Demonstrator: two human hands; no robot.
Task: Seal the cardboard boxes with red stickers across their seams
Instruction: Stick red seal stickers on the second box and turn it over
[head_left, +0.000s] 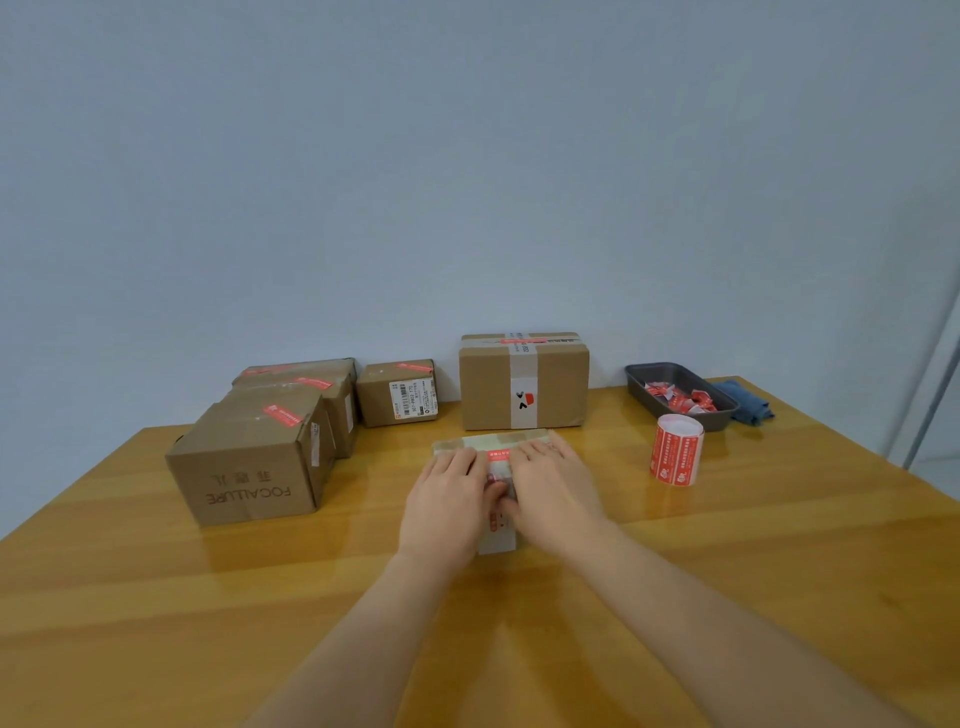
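Table: we look down on a glossy wooden table (156, 597) with both forearms reaching across it from the near edge.
Hands: our left hand (449, 501) and right hand (553, 493) lie palm-down, side by side, on a small cardboard box (493, 447); the fingers are laid out nearly straight and press on its top, gripping nothing that we can see.
Obstruction: the two hands cover most of the box, so only its far edge and a strip of pale tape on its near face (497, 538) show.
Box under hands: brown, low, with a pale tape band running along its middle.
Red sticker: a red sticker (500, 456) shows in the gap between the two sets of fingers, lying over the taped seam; its near end disappears beneath the thumbs, which meet at the centre.
Right of the fingers: a roll of red stickers (676, 450) stands upright, well apart from the right hand.
Left of the fingers: a larger box printed FOCALLURE (249, 467) bears a red sticker on top, with two more stickered boxes (311, 384) behind it.
Beyond the fingertips: a tall taped box (523, 382) stands just behind the one we press; a small box with a white label (397, 393) sits to its left.
Far right: a dark tray (644, 382) holds crumpled red-and-white scraps, a blue cloth (745, 402) beside it.
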